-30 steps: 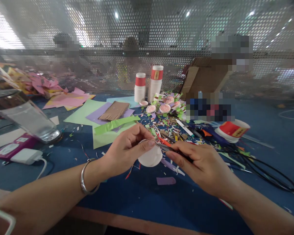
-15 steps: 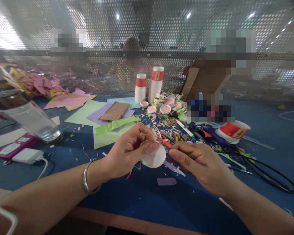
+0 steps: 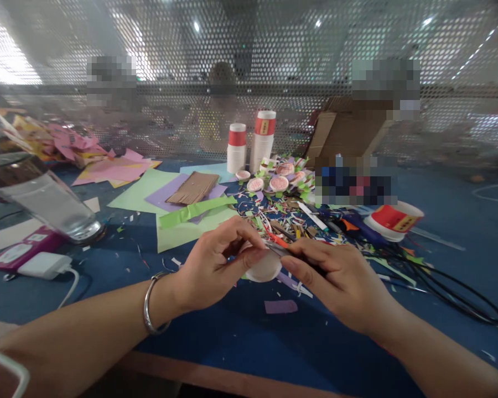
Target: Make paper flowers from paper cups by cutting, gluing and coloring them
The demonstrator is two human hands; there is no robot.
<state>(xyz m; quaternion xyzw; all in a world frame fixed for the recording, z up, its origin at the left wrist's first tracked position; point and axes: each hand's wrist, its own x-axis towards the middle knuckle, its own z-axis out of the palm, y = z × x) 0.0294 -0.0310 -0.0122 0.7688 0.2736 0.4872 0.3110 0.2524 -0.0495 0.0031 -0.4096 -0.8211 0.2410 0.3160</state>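
Observation:
My left hand (image 3: 213, 264) is closed in a pinch on a small white paper-cup bottom (image 3: 265, 269), held just above the blue table (image 3: 240, 337). My right hand (image 3: 336, 279) is closed around a pair of scissors (image 3: 284, 250), whose blades point left and meet the rim of the white piece between my thumbs. A silver bangle (image 3: 152, 304) sits on my left wrist. A heap of coloured paper scraps (image 3: 282, 218) lies right behind both hands.
Two stacks of red-and-white paper cups (image 3: 253, 141) stand at the back. A cut cup (image 3: 394, 220) lies on the right beside black cables (image 3: 448, 282). Coloured paper sheets (image 3: 166, 193), a glass jar (image 3: 45, 202) and a white charger (image 3: 39, 264) are on the left. A perforated screen (image 3: 249, 66) closes the far side.
The white piece was turned in my left fingers and now lies lower and flatter. The scissors' blades, hidden half a second ago, are back at its rim.

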